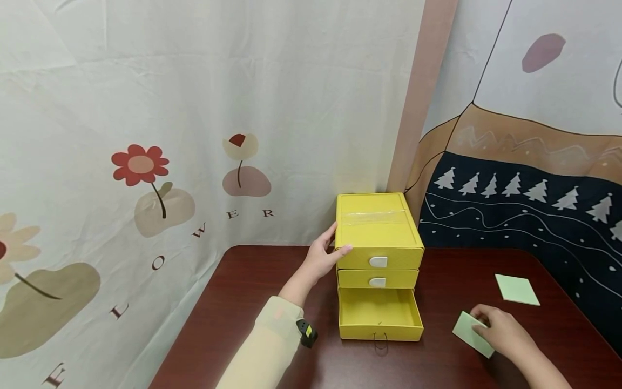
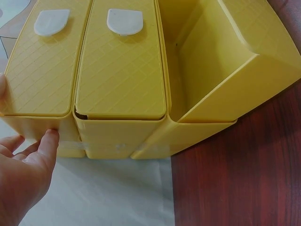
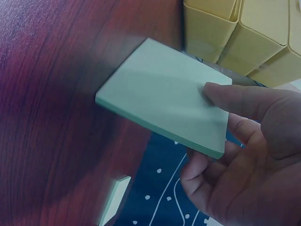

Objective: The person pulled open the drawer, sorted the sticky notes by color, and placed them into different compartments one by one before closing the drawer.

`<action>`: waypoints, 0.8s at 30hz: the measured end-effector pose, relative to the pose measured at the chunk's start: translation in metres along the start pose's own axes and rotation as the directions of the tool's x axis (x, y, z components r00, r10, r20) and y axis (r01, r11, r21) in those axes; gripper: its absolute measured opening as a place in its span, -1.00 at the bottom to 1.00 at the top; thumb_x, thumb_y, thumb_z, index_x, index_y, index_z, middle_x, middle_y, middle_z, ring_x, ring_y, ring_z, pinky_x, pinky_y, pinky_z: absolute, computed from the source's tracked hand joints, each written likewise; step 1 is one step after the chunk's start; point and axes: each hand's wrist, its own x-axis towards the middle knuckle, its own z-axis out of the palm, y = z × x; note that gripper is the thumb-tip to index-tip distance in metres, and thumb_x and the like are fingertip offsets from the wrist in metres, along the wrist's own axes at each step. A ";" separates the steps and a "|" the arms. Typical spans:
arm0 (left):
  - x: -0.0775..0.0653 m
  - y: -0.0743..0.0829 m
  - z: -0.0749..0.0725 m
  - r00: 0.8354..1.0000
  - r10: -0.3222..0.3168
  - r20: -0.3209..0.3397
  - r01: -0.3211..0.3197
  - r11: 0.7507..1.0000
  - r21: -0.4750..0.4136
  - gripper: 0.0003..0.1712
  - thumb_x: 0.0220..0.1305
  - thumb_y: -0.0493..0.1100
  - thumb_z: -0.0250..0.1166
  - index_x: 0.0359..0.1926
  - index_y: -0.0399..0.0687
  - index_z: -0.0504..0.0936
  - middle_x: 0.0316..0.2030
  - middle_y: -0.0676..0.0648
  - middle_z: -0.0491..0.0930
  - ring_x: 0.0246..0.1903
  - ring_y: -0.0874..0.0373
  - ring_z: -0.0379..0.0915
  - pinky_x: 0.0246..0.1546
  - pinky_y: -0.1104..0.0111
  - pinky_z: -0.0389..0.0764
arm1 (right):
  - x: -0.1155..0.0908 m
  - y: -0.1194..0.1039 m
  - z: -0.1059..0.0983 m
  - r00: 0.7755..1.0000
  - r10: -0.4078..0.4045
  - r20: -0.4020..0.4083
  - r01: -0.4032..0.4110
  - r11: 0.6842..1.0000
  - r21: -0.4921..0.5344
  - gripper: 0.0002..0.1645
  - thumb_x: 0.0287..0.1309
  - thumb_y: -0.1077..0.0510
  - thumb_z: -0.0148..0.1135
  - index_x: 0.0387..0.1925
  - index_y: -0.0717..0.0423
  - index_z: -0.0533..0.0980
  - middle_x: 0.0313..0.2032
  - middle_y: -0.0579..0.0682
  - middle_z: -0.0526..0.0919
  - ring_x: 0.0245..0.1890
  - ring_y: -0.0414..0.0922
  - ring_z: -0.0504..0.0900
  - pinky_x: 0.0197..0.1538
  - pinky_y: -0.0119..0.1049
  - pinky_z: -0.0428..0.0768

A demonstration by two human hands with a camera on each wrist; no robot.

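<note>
A yellow three-drawer box (image 1: 371,221) stands on the table, its bottom drawer (image 1: 381,308) pulled out with nothing visible inside. The two upper drawers, with white tab handles (image 2: 124,21), are closed. My left hand (image 1: 322,254) rests against the box's upper left side, fingers extended along it and thumb at the front corner. To the right of the box, my right hand (image 1: 502,327) pinches a pale green sticky note pad (image 3: 162,94) between thumb and fingers, tilted above the table. Another green pad (image 1: 517,289) lies flat on the table beyond that hand.
The dark red-brown wooden table (image 1: 233,313) ends at the back against a white curtain (image 1: 291,108) with printed flowers. A dark blue printed cloth with trees (image 1: 510,216) hangs behind the right side. A thin loop (image 1: 381,343) hangs on the open drawer's front.
</note>
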 end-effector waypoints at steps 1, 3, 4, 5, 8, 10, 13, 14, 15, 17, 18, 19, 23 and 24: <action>0.000 0.000 0.000 1.000 -0.001 0.001 0.001 1.000 0.000 -0.13 0.09 -0.07 0.24 0.34 0.00 -0.04 0.26 -0.08 0.08 0.23 0.08 0.00 0.14 0.09 0.14 | -0.001 -0.001 0.000 1.000 -0.003 -0.007 0.003 1.000 0.001 -0.82 -0.07 0.20 0.25 -0.34 0.09 0.47 -0.42 -0.06 0.52 -0.47 -0.16 0.40 -0.48 -0.27 0.36; 0.000 0.000 0.000 1.000 -0.002 0.001 0.002 1.000 0.002 -0.13 0.09 -0.06 0.24 0.34 0.00 -0.04 0.26 -0.07 0.08 0.23 0.09 0.01 0.13 0.10 0.16 | -0.001 -0.002 0.000 0.999 -0.011 -0.030 0.011 1.000 -0.005 -0.84 -0.07 0.20 0.25 -0.36 0.06 0.48 -0.42 -0.05 0.51 -0.49 -0.16 0.39 -0.49 -0.28 0.35; 0.000 0.000 0.000 1.000 -0.002 0.002 0.002 1.000 0.003 -0.13 0.09 -0.07 0.24 0.34 0.00 -0.04 0.26 -0.07 0.08 0.23 0.09 0.01 0.13 0.10 0.16 | -0.002 -0.003 0.000 0.999 -0.014 -0.043 0.014 1.000 -0.011 -0.84 -0.07 0.20 0.25 -0.37 0.05 0.48 -0.41 -0.04 0.52 -0.48 -0.16 0.39 -0.49 -0.27 0.35; 0.000 -0.001 0.000 1.000 0.001 0.003 -0.001 1.000 0.004 -0.13 0.10 -0.07 0.23 0.34 0.00 -0.04 0.26 -0.08 0.08 0.23 0.09 0.01 0.13 0.11 0.16 | -0.002 -0.003 0.000 0.998 -0.018 -0.058 0.017 1.000 -0.017 -0.85 -0.07 0.20 0.25 -0.38 0.04 0.48 -0.40 -0.03 0.52 -0.48 -0.15 0.39 -0.49 -0.27 0.35; 0.001 -0.001 0.000 1.000 0.007 0.006 -0.007 1.000 0.006 -0.13 0.10 -0.07 0.23 0.34 -0.01 -0.05 0.27 -0.08 0.07 0.23 0.09 0.01 0.13 0.12 0.18 | -0.002 -0.005 0.002 0.992 -0.040 -0.121 0.036 0.999 -0.039 -0.87 -0.08 0.21 0.26 -0.41 0.01 0.49 -0.39 -0.02 0.51 -0.50 -0.15 0.39 -0.51 -0.27 0.36; 0.000 -0.001 0.000 1.000 0.008 0.007 -0.008 1.000 0.006 -0.13 0.10 -0.07 0.23 0.34 -0.02 -0.05 0.27 -0.08 0.07 0.23 0.09 0.01 0.12 0.12 0.18 | -0.003 -0.007 0.004 0.983 -0.061 -0.173 0.052 0.997 -0.053 -0.87 -0.10 0.21 0.27 -0.44 -0.01 0.50 -0.40 -0.03 0.50 -0.52 -0.16 0.38 -0.53 -0.27 0.35; 0.000 -0.001 0.000 1.000 0.008 0.007 -0.008 1.000 0.007 -0.13 0.10 -0.06 0.23 0.34 -0.01 -0.05 0.27 -0.07 0.06 0.23 0.09 -0.01 0.13 0.11 0.17 | -0.003 -0.010 0.007 0.957 -0.098 -0.272 0.079 0.994 -0.079 -0.85 -0.15 0.23 0.30 -0.47 -0.05 0.52 -0.40 -0.03 0.50 -0.55 -0.19 0.37 -0.54 -0.28 0.37; 0.000 -0.001 0.000 1.000 0.007 0.006 -0.007 1.000 0.007 -0.13 0.10 -0.06 0.23 0.34 -0.01 -0.05 0.27 -0.07 0.05 0.24 0.08 -0.01 0.13 0.11 0.17 | -0.003 -0.011 0.008 0.946 -0.111 -0.304 0.088 0.992 -0.088 -0.84 -0.17 0.24 0.31 -0.48 -0.06 0.53 -0.39 -0.04 0.51 -0.55 -0.19 0.38 -0.54 -0.27 0.37; 0.000 0.000 0.000 1.000 0.005 0.005 -0.005 1.000 0.010 -0.13 0.10 -0.06 0.23 0.34 0.00 -0.05 0.28 -0.07 0.05 0.24 0.08 -0.02 0.13 0.12 0.17 | -0.003 -0.013 0.008 0.936 -0.121 -0.330 0.095 0.991 -0.094 -0.82 -0.19 0.25 0.32 -0.49 -0.07 0.53 -0.38 -0.04 0.51 -0.54 -0.20 0.39 -0.54 -0.27 0.37; 0.000 0.000 0.000 1.000 0.002 0.002 -0.002 1.000 0.018 -0.13 0.10 -0.05 0.23 0.34 0.01 -0.05 0.28 -0.06 0.05 0.24 0.08 -0.03 0.12 0.14 0.18 | -0.004 -0.015 0.008 0.918 -0.135 -0.373 0.105 0.989 -0.099 -0.81 -0.21 0.26 0.32 -0.49 -0.09 0.54 -0.38 -0.05 0.52 -0.54 -0.20 0.39 -0.56 -0.28 0.35; -0.001 0.000 0.000 1.000 0.000 0.001 0.000 1.000 0.023 -0.13 0.10 -0.05 0.23 0.34 0.02 -0.05 0.28 -0.06 0.04 0.24 0.08 -0.03 0.12 0.15 0.19 | -0.005 -0.016 0.008 0.911 -0.140 -0.389 0.110 0.989 -0.098 -0.81 -0.21 0.26 0.33 -0.50 -0.09 0.55 -0.39 -0.06 0.52 -0.53 -0.20 0.40 -0.56 -0.29 0.35; -0.001 0.000 0.000 1.000 -0.002 0.000 0.002 1.000 0.027 -0.13 0.10 -0.05 0.23 0.34 0.02 -0.05 0.28 -0.05 0.05 0.24 0.09 -0.03 0.12 0.17 0.20 | -0.005 -0.018 0.009 0.904 -0.142 -0.404 0.113 0.989 -0.097 -0.80 -0.22 0.26 0.33 -0.50 -0.10 0.55 -0.40 -0.08 0.51 -0.53 -0.19 0.40 -0.57 -0.30 0.33; -0.001 0.000 0.000 1.000 0.001 0.002 -0.001 0.999 0.037 -0.13 0.11 -0.04 0.22 0.34 0.02 -0.05 0.28 -0.05 0.04 0.25 0.07 -0.04 0.12 0.18 0.20 | -0.007 -0.022 0.010 0.867 -0.166 -0.469 0.140 0.986 -0.090 -0.81 -0.23 0.24 0.35 -0.53 -0.12 0.57 -0.42 -0.14 0.50 -0.48 -0.16 0.43 -0.58 -0.34 0.35; 0.000 0.000 0.000 1.000 0.002 0.002 -0.002 0.999 0.038 -0.14 0.11 -0.04 0.22 0.34 0.02 -0.05 0.28 -0.06 0.04 0.25 0.06 -0.05 0.13 0.17 0.19 | -0.007 -0.023 0.011 0.854 -0.178 -0.489 0.152 0.984 -0.093 -0.80 -0.25 0.25 0.36 -0.54 -0.13 0.57 -0.42 -0.16 0.49 -0.45 -0.15 0.43 -0.57 -0.34 0.36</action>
